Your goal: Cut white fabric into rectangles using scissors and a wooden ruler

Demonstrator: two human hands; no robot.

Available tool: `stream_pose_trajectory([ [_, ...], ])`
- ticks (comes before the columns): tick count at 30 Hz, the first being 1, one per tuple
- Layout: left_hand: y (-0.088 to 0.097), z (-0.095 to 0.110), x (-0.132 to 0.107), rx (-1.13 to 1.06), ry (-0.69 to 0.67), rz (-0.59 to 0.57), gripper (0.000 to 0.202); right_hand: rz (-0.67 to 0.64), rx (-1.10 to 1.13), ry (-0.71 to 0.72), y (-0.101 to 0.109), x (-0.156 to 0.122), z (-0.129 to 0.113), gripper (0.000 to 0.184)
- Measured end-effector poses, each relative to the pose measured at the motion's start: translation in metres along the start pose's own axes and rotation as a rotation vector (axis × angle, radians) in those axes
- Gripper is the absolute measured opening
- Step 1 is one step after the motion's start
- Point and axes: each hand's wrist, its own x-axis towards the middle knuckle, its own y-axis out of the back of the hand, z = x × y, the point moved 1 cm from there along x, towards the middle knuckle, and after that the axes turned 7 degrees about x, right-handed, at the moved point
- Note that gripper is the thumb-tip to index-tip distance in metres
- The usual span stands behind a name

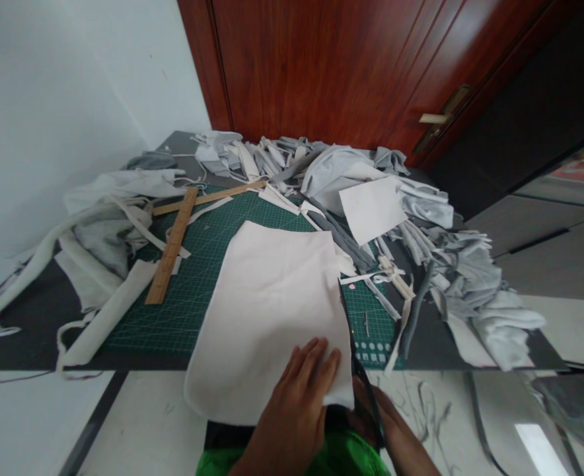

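Observation:
A piece of white fabric [272, 304] lies over the green cutting mat [158, 330], its near end hanging past the table's front edge. My left hand [299, 396] rests on the near right part of the fabric, fingers stretched out and palm down. At the fabric's right edge, my right hand [384, 423] is wrapped round black-handled scissors [371, 400]. A dark blade runs beside that edge. The fabric and the scissors' handles hide some of the right fingers.
Two wooden rulers [170, 251] cross on the mat's left. Heaps of grey and white fabric scraps [470, 277] line the table's back and both sides. A white square of cloth [372, 208] lies on the back-right heap. Beyond the table stands a red-brown door [312, 73]; threads litter the floor.

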Motion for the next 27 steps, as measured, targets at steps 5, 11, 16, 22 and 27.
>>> stream_pose_trajectory([
  [5, 0.000, 0.001, 0.000, 0.001, 0.007, 0.004, 0.087, 0.007, 0.018, -0.001, 0.008, -0.001, 0.006, 0.068],
  [11, -0.001, 0.004, 0.000, 0.010, 0.001, 0.011, 0.090, -0.136, 0.047, -0.021, 0.017, 0.011, 0.013, 0.073],
  [16, 0.005, 0.006, -0.002, -0.007, 0.013, 0.014, 0.091, -0.223, -0.018, 0.001, 0.023, 0.016, -0.004, 0.076],
  [22, 0.012, 0.008, -0.005, -0.030, 0.015, 0.055, 0.095, -0.236, -0.036, 0.004, 0.023, 0.018, -0.020, 0.078],
  [27, 0.012, 0.011, -0.007, -0.024, 0.016, 0.052, 0.098, -0.266, -0.040, 0.026, 0.018, 0.018, -0.026, 0.076],
])
